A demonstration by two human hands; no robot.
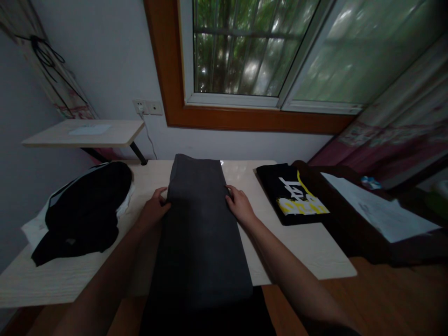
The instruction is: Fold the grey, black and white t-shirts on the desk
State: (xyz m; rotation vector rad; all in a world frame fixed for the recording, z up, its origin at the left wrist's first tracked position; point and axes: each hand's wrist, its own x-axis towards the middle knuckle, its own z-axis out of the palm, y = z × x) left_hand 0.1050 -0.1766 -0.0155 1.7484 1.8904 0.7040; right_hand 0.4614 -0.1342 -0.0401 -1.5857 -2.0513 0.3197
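A dark grey garment, folded into a long narrow strip, lies lengthwise over the pale table and reaches past its front edge towards me. Whether it is a pair of trousers I cannot make out. My left hand pinches its left edge, thumb on top and fingers partly hidden at the side. Opposite, my right hand grips the right edge between thumb and fingers. The far end of the strip lies near the back of the table.
At left is a heap of black and white clothes beside a small raised shelf. A folded black garment with white and yellow print lies at right. Further right, a white sheet rests on a dark surface. A window is behind.
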